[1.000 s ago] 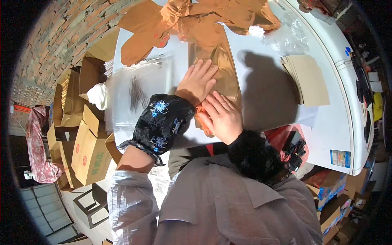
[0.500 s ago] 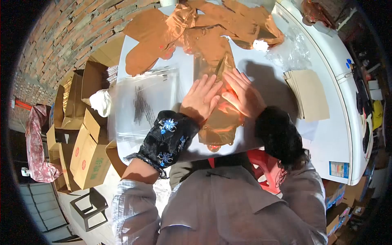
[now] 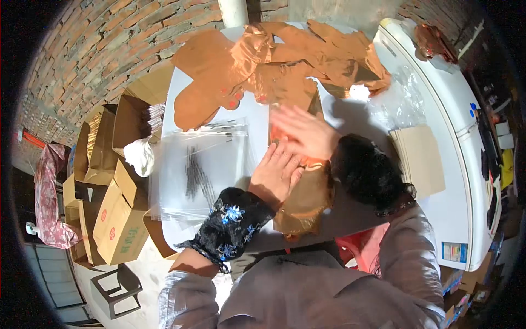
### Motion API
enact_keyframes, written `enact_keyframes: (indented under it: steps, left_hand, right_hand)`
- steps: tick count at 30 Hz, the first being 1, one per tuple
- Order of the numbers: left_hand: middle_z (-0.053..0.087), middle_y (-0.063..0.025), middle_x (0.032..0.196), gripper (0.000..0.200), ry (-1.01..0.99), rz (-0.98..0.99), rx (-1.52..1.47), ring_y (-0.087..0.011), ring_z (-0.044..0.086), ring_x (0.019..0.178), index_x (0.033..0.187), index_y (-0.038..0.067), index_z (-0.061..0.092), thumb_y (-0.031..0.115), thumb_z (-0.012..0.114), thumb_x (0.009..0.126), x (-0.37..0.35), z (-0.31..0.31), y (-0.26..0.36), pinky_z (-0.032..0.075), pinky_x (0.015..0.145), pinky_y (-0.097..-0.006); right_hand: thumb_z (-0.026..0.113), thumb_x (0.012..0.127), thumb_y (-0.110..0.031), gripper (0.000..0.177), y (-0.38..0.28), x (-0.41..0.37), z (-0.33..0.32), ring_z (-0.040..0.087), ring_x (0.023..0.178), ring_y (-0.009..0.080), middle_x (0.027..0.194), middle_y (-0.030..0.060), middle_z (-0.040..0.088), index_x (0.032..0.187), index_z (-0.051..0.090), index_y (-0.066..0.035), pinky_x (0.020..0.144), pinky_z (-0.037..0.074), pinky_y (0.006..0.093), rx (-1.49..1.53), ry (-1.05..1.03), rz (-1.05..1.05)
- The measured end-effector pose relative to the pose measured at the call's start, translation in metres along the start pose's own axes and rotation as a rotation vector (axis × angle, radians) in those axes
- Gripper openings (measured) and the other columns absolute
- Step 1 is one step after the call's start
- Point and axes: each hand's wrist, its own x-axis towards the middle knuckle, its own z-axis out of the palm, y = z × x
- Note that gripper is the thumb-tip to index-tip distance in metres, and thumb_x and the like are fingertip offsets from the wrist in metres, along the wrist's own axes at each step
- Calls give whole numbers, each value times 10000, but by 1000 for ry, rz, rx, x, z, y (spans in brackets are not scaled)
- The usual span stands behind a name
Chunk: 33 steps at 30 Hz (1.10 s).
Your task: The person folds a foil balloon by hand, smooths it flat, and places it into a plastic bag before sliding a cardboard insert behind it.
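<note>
A flat, shiny copper-coloured foil balloon (image 3: 301,211) lies lengthwise on the white table (image 3: 252,233) in front of me. My left hand (image 3: 276,172) rests flat on its left side, fingers stretched out and pointing away from me. Just beyond, my right hand (image 3: 308,134) lies across the foil with fingers extended to the left, smeared by motion. Its fingers pass close to the left hand's fingertips and hide part of the balloon. Past the hands, a heap of similar copper foil balloons (image 3: 323,55) spreads over the far side of the table.
Clear plastic bags (image 3: 224,159) lie in a stack to the left, beside a white cloth-like bundle (image 3: 139,157). Brown paper or card sheets (image 3: 421,159) and crumpled clear plastic (image 3: 402,101) are at right, near a white appliance (image 3: 460,142). Cardboard boxes (image 3: 121,219) stand at left.
My right hand has swung left across the foil, its fingers now pointing left. The left hand stays flat on the foil. The whole view has shifted, showing the table lower.
</note>
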Motion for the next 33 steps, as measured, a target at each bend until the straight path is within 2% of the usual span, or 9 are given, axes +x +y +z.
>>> enact_keyframes:
  steps: [1,8,9,15,20,22,28,31,33]
  left_hand:
    - [512,-132,1349,446,49,-4,-38,-310,386,1351,1371,86,502,300,472,981,0,-2,1,244,1161,-461]
    - [341,-138,1532,522,73,-11,-106,-325,287,1432,1468,118,386,306,465,988,2,-2,1,209,1175,-446]
    - [339,-136,1533,520,68,-10,-108,-326,286,1432,1469,121,385,304,462,988,1,-2,2,209,1175,-447]
    - [326,-126,1545,516,69,-9,-77,-326,266,1441,1473,129,381,296,444,990,3,0,0,203,1176,-452]
    - [293,-125,1562,519,10,-2,-37,-319,225,1459,1490,162,355,313,415,998,1,7,-3,177,1186,-452]
    - [436,-134,1469,460,181,45,-64,-315,343,1401,1386,96,490,250,477,953,1,10,-3,246,1161,-460]
    - [459,-106,1456,445,181,100,84,-297,382,1379,1374,101,493,281,496,967,0,12,-7,283,1146,-440]
    - [453,-101,1463,436,219,70,9,-300,385,1376,1384,129,486,284,481,976,0,10,-2,285,1144,-438]
    - [420,-100,1487,442,192,68,22,-298,353,1396,1409,140,457,283,453,991,2,11,-4,265,1154,-437]
  right_hand:
    - [509,953,-444,703,-1,9,5,197,1471,289,1564,137,281,1486,316,-29,1204,139,468,29,-71,-35]
    - [405,976,-546,714,33,43,20,171,1481,265,1594,108,224,1502,309,-73,1207,106,462,105,-95,18]
    - [455,982,-447,683,34,44,17,134,1488,282,1599,121,198,1516,266,-66,1202,108,488,88,-118,2]
    - [466,978,-441,698,47,38,29,189,1473,296,1593,129,211,1525,236,-72,1196,153,471,88,-25,37]
    - [426,990,-420,617,50,32,21,302,1419,339,1558,158,288,1473,334,-46,1154,249,476,-113,122,-51]
    - [443,986,-394,630,20,10,2,296,1420,348,1568,164,266,1481,311,-27,1157,245,471,18,215,-34]
    - [619,878,-361,761,-76,-84,-25,240,1454,315,1570,144,272,1492,307,-38,1199,163,455,128,41,72]
    - [640,804,-404,813,-111,-127,-19,299,1422,331,1513,154,361,1455,355,-9,1157,242,491,30,-183,152]
    - [655,792,-397,804,-119,-137,-15,305,1418,325,1489,155,390,1437,382,-2,1153,245,498,56,-129,159]
